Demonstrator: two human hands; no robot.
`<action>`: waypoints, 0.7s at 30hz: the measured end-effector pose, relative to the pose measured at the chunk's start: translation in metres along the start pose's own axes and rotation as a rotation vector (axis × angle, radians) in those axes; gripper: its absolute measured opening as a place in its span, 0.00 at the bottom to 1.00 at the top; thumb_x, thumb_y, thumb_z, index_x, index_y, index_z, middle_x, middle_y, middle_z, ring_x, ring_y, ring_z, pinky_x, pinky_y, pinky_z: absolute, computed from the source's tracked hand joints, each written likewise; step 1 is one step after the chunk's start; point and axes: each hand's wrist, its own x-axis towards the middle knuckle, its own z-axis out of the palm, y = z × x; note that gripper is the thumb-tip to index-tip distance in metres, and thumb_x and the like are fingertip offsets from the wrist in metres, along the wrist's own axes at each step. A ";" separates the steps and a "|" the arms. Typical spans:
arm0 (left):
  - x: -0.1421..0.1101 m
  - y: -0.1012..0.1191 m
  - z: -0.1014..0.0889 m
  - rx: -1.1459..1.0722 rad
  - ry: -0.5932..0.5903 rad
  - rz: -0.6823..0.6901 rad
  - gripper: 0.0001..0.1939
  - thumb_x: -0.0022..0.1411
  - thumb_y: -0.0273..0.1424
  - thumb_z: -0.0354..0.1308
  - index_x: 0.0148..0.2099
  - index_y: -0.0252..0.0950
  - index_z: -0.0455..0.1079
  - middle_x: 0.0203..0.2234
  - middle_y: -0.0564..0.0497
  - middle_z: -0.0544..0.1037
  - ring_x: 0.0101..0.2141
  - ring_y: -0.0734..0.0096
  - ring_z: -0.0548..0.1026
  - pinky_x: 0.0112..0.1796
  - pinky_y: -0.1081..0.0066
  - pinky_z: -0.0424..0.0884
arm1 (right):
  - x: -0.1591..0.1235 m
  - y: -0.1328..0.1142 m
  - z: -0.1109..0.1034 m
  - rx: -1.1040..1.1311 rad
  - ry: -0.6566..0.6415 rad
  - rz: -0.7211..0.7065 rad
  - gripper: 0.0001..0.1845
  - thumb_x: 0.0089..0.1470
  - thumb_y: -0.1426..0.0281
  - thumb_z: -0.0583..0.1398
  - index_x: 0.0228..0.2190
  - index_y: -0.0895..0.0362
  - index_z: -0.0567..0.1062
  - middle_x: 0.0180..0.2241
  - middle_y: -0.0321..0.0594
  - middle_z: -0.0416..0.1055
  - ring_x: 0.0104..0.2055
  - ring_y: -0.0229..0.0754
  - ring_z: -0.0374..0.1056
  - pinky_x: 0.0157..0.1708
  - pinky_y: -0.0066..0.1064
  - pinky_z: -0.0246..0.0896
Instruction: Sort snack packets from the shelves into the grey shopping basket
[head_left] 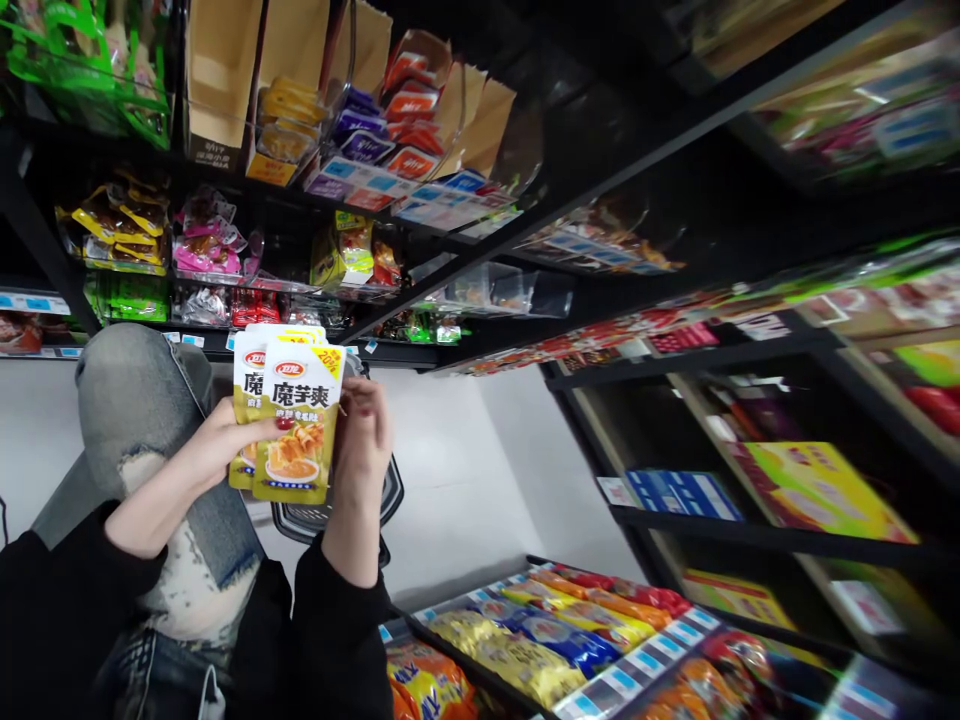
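Note:
A small fanned stack of white-and-gold snack packets (298, 455) is held up over the knees in the head view. My left hand (225, 440) is closed on its left side, thumb across the front. At the right edge, my right hand (364, 440) has its fingers bent in against the packets; its fingertips are partly hidden. The front packet shows a picture of food in a bowl, a red logo and a yellow corner. Behind the hands, a black shopping basket (391, 492) rests on the floor, mostly covered by the packets and right arm.
Ahead stands a black shelf rack (480, 240) with open cartons (221, 70) and several bagged snacks. Bent knees in ripped jeans (135, 390) are close at left. Lower right is a slanted display of bright snack bags (555, 630). More shelves (675, 520) line the right over pale floor.

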 end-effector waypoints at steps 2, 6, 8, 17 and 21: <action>0.001 0.000 0.002 0.029 0.040 0.037 0.20 0.38 0.30 0.72 0.38 0.32 0.78 0.32 0.45 0.83 0.33 0.58 0.80 0.40 0.61 0.74 | -0.006 -0.008 0.002 -0.136 -0.058 0.014 0.17 0.44 0.59 0.65 0.32 0.55 0.69 0.28 0.33 0.69 0.30 0.36 0.65 0.31 0.29 0.60; 0.004 -0.001 0.004 0.044 0.016 0.078 0.21 0.37 0.31 0.72 0.38 0.32 0.78 0.33 0.45 0.82 0.35 0.56 0.79 0.41 0.61 0.74 | -0.014 -0.012 0.010 -0.270 0.004 0.102 0.15 0.43 0.61 0.65 0.26 0.56 0.66 0.24 0.31 0.67 0.26 0.35 0.61 0.28 0.28 0.57; 0.004 -0.002 0.003 0.039 0.002 0.097 0.21 0.39 0.33 0.72 0.38 0.32 0.77 0.35 0.44 0.82 0.35 0.57 0.79 0.41 0.61 0.74 | -0.012 -0.009 0.009 -0.249 0.044 0.111 0.14 0.43 0.62 0.65 0.25 0.56 0.66 0.23 0.31 0.67 0.26 0.35 0.62 0.28 0.28 0.57; -0.002 0.003 0.002 -0.090 0.083 0.033 0.19 0.40 0.34 0.70 0.36 0.32 0.76 0.30 0.45 0.82 0.30 0.58 0.80 0.37 0.62 0.76 | 0.008 -0.001 -0.058 0.473 0.119 0.271 0.09 0.51 0.64 0.60 0.29 0.55 0.67 0.17 0.23 0.51 0.12 0.26 0.40 0.13 0.20 0.44; -0.004 0.004 0.004 -0.121 0.094 -0.001 0.17 0.38 0.32 0.70 0.34 0.33 0.76 0.28 0.46 0.82 0.30 0.59 0.80 0.37 0.63 0.76 | 0.007 0.015 -0.041 0.602 0.033 0.262 0.07 0.55 0.65 0.57 0.28 0.54 0.67 0.17 0.25 0.50 0.12 0.27 0.39 0.13 0.20 0.44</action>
